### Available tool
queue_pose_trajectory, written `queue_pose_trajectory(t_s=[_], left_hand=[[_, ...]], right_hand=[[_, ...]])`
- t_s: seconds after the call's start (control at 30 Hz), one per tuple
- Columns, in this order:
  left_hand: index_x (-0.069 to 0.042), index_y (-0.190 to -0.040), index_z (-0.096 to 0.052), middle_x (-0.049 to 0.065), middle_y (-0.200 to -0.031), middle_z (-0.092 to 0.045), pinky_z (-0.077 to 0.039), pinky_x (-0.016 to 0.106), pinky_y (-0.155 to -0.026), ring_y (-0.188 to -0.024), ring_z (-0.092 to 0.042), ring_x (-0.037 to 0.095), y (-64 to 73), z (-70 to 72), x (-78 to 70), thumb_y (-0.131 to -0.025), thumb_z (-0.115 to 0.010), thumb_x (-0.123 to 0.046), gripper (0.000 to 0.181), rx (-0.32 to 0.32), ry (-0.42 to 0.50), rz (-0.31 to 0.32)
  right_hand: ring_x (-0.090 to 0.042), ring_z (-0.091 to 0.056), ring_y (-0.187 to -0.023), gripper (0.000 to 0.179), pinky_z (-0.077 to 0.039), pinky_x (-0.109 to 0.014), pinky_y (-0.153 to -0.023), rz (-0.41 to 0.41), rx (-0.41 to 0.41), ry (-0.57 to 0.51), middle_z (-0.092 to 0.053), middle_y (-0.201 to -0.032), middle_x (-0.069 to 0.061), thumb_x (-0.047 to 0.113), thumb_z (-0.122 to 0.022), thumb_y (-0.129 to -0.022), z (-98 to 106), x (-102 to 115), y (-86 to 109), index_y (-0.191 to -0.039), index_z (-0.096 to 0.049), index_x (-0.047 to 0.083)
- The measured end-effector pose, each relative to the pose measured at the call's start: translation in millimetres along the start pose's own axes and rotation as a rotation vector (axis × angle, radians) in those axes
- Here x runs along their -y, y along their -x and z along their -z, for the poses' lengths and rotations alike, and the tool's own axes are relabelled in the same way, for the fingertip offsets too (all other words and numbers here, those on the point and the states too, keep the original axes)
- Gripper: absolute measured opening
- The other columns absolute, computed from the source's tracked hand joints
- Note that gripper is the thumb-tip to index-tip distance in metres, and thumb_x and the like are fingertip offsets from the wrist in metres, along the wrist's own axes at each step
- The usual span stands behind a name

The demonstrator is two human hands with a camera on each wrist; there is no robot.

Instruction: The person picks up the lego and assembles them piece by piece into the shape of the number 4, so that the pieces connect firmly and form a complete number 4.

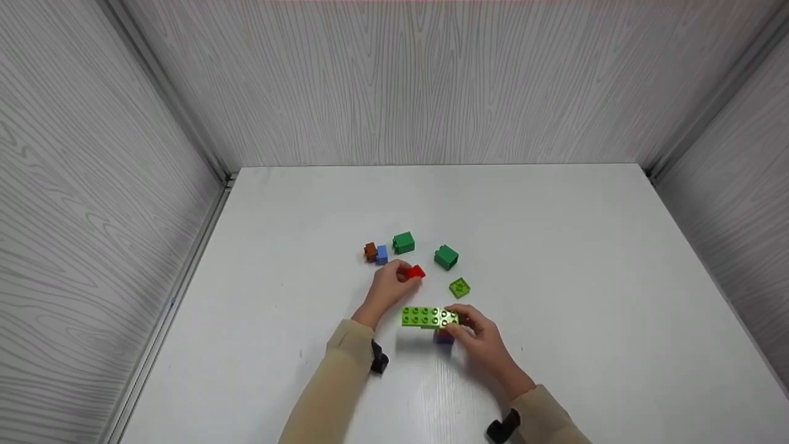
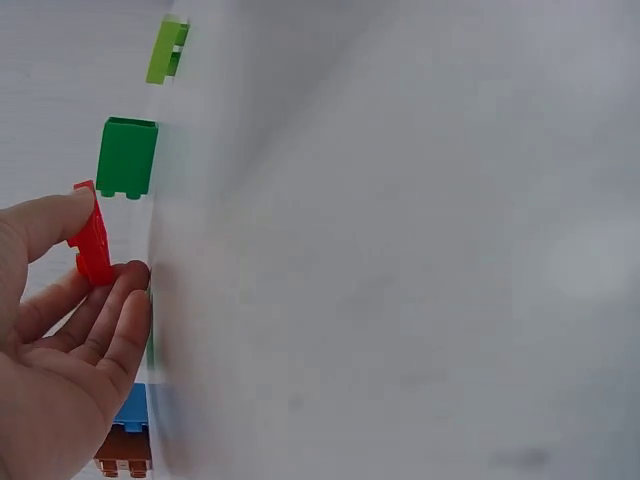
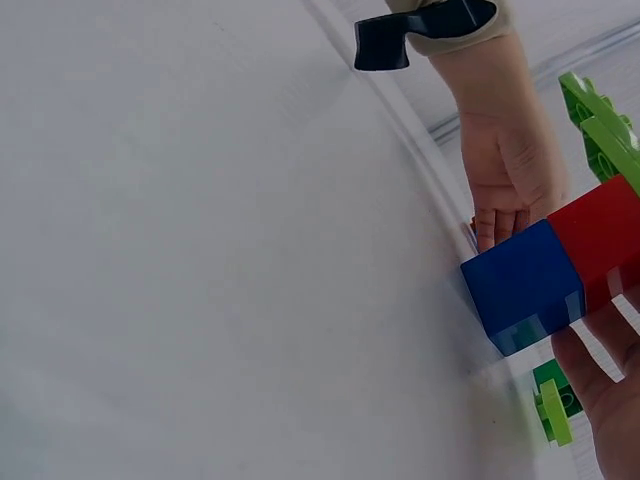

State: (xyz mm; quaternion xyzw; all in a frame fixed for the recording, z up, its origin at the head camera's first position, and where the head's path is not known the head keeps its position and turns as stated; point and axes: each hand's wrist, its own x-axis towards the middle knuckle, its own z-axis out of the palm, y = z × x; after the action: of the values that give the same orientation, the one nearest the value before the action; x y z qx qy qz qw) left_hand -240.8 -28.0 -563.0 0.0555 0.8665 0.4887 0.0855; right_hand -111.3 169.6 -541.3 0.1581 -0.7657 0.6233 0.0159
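My left hand [image 1: 389, 288] pinches a small red brick [image 1: 416, 272] between thumb and fingers, low over the white table; the left wrist view shows the brick [image 2: 94, 245] tilted at the thumb tip. With the right hand [image 1: 486, 345] I grip a stack of bricks nearer the front. Its top is a long lime-green piece [image 1: 421, 317] that juts out to the left, with another lime piece under it. Below these come a red brick [image 3: 600, 238] and a blue brick [image 3: 524, 286] at the bottom. Whether the stack touches the table, I cannot tell.
Beyond the hands lie two dark green bricks [image 1: 404, 243], a small lime-green square piece [image 1: 459, 287], a blue brick [image 1: 382, 254] and a brown brick [image 1: 370, 252] beside it. Wood-grain panels [image 1: 431, 86] wall the white table [image 1: 585, 246] at the back and sides.
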Motion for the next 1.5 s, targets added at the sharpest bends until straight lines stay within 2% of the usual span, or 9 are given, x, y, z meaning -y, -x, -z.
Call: queue_pose_trajectory(t_s=[0.27,0.4,0.5,0.6,0.77,0.93,1.07,1.33,1.5], left_hand=[[-0.008,-0.113,-0.060,0.002,-0.103,-0.059,-0.048,0.027,-0.082,-0.092,-0.054,0.016,15.6,8.0,2.7,-0.085,-0.068,-0.025,0.034,-0.016,0.071,-0.037],[-0.008,-0.117,-0.060,0.002,-0.106,-0.060,-0.048,0.026,-0.082,-0.094,-0.056,0.014,22.3,9.7,3.9,-0.086,-0.068,-0.026,0.037,-0.015,0.120,-0.090],[-0.006,-0.119,-0.060,0.002,-0.108,-0.060,-0.048,0.025,-0.083,-0.096,-0.056,0.014,27.3,10.4,3.1,-0.086,-0.068,-0.026,0.040,-0.012,0.144,-0.132],[-0.006,-0.121,-0.060,0.002,-0.108,-0.059,-0.048,0.024,-0.084,-0.097,-0.056,0.014,33.1,11.2,1.3,-0.086,-0.068,-0.025,0.041,-0.009,0.154,-0.141],[-0.007,-0.122,-0.059,0.000,-0.108,-0.059,-0.048,0.024,-0.084,-0.098,-0.056,0.014,43.6,13.9,-1.1,-0.086,-0.068,-0.024,0.041,-0.004,0.157,-0.143],[-0.009,-0.121,-0.060,0.001,-0.108,-0.058,-0.048,0.025,-0.083,-0.097,-0.056,0.014,53.7,15.0,-0.5,-0.085,-0.068,-0.028,0.041,-0.021,0.162,-0.154],[-0.010,-0.119,-0.061,0.000,-0.106,-0.058,-0.048,0.027,-0.084,-0.095,-0.056,0.014,61.7,14.6,-0.6,-0.084,-0.070,-0.027,0.040,-0.035,0.159,-0.155],[-0.008,-0.118,-0.062,-0.001,-0.104,-0.058,-0.048,0.028,-0.085,-0.095,-0.056,0.013,73.6,11.7,3.0,-0.085,-0.066,-0.007,0.033,-0.052,0.124,-0.171],[-0.006,-0.119,-0.062,-0.001,-0.103,-0.058,-0.048,0.031,-0.085,-0.095,-0.056,0.014,81.6,11.4,3.2,-0.084,-0.065,-0.003,0.035,-0.062,0.113,-0.203]], right_hand=[[-0.018,-0.057,-0.097,0.028,-0.046,-0.038,-0.086,-0.001,0.017,-0.002,-0.060,-0.109,-0.007,0.012,-0.059,-0.092,0,0,-1.3,-0.118,-0.056,0.001],[-0.020,-0.057,-0.098,0.028,-0.046,-0.040,-0.087,-0.022,0.007,0.001,-0.060,-0.109,-0.004,0.014,-0.060,-0.092,-1,0,-0.6,-0.117,-0.057,0.004],[-0.022,-0.056,-0.098,0.028,-0.045,-0.039,-0.087,-0.033,0.009,-0.003,-0.060,-0.109,-0.005,0.015,-0.060,-0.092,-1,0,-0.1,-0.118,-0.057,0.004],[-0.021,-0.056,-0.099,0.029,-0.045,-0.035,-0.088,-0.053,0.014,-0.010,-0.060,-0.109,-0.005,0.016,-0.059,-0.092,-1,0,0.6,-0.118,-0.056,0.004],[-0.020,-0.056,-0.099,0.029,-0.045,-0.031,-0.088,-0.075,0.018,-0.004,-0.060,-0.110,-0.004,0.018,-0.059,-0.092,-2,1,1.4,-0.119,-0.056,0.006],[-0.021,-0.055,-0.099,0.029,-0.045,-0.037,-0.089,-0.041,0.014,0.003,-0.059,-0.110,-0.005,0.016,-0.059,-0.092,-1,1,1.3,-0.119,-0.056,0.005],[-0.020,-0.056,-0.099,0.028,-0.046,-0.036,-0.088,-0.030,0.006,0.005,-0.060,-0.110,-0.005,0.015,-0.059,-0.092,-1,1,0.9,-0.118,-0.056,0.005],[-0.019,-0.056,-0.098,0.029,-0.046,-0.029,-0.086,-0.019,0.003,0.001,-0.059,-0.110,-0.010,0.012,-0.059,-0.092,-1,-1,1.1,-0.119,-0.056,0.001],[-0.023,-0.055,-0.098,0.030,-0.047,-0.027,-0.084,-0.012,0.008,-0.006,-0.059,-0.110,-0.009,0.012,-0.059,-0.092,0,-1,1.7,-0.119,-0.055,0.001]])
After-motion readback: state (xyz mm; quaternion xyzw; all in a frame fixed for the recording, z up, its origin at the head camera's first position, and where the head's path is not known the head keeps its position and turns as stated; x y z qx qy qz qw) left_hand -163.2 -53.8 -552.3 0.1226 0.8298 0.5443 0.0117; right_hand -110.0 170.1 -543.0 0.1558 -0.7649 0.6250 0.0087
